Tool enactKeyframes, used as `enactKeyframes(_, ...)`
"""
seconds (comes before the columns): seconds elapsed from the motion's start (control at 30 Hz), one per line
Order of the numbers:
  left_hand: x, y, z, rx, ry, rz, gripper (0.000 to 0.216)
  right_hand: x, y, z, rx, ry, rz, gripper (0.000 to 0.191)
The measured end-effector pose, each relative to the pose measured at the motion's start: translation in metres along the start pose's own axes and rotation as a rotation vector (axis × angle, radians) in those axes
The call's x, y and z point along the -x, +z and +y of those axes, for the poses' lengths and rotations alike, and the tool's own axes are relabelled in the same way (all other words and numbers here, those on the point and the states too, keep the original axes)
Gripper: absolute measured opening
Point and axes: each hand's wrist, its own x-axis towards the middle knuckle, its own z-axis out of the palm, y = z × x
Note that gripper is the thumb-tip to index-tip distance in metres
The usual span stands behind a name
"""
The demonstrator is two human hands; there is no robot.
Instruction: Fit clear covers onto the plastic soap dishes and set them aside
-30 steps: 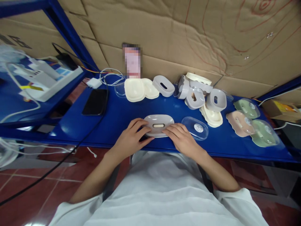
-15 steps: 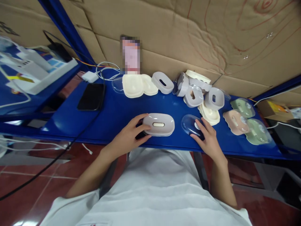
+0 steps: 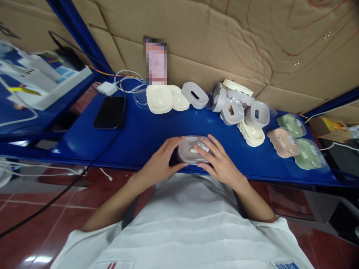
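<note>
A grey oval soap box [image 3: 187, 152] lies at the front edge of the blue shelf [image 3: 146, 130], with a clear plastic lid now on top of it. My left hand [image 3: 161, 163] grips the box's left end, thumb on top. My right hand [image 3: 220, 162] lies over the right half of the lid, fingers spread and pressing down on it.
Cream trays [image 3: 159, 99] and grey box parts [image 3: 232, 108] are piled along the cardboard back wall. Pink [image 3: 282, 141] and green covered boxes [image 3: 308, 153] sit at the right. A black phone [image 3: 109, 112] and cables lie at the left. A white device [image 3: 42, 84] rests on the side shelf.
My right hand took the clear lid from the shelf at the right and brought it left onto the grey box. My left hand stayed on the box.
</note>
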Motion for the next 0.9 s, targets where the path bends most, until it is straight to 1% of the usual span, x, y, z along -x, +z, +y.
enactKeyframes(0.17,0.001,-0.001,-0.002,-0.033,0.023,-0.018,0.071,0.001,0.003,0.002,0.007,0.025,-0.020,0.060)
enactKeyframes(0.37,0.000,0.000,-0.004,-0.033,0.069,0.012,0.068,0.006,0.005,0.003,-0.050,0.056,0.015,0.077)
enactKeyframes(0.53,-0.001,-0.001,-0.002,-0.040,0.081,-0.022,0.069,0.013,-0.001,0.015,-0.104,0.039,0.039,0.070)
enactKeyframes(0.6,0.000,-0.001,-0.001,-0.026,0.072,-0.041,0.073,0.020,-0.007,0.020,-0.080,0.050,0.082,0.070)
enactKeyframes(0.67,0.001,-0.002,0.000,0.001,0.056,-0.039,0.078,0.033,-0.015,0.024,-0.049,0.096,0.167,0.073)
enactKeyframes(0.77,0.001,-0.003,0.001,0.027,0.043,-0.030,0.076,0.069,-0.035,0.037,0.034,0.259,0.365,0.077)
enactKeyframes(0.83,0.001,-0.005,0.002,0.018,0.043,-0.043,0.072,0.103,-0.055,0.059,0.128,0.390,0.527,0.078)
enactKeyframes(0.9,0.000,-0.006,0.003,-0.004,0.047,-0.067,0.066,0.138,-0.081,0.097,0.257,0.483,0.719,0.079)
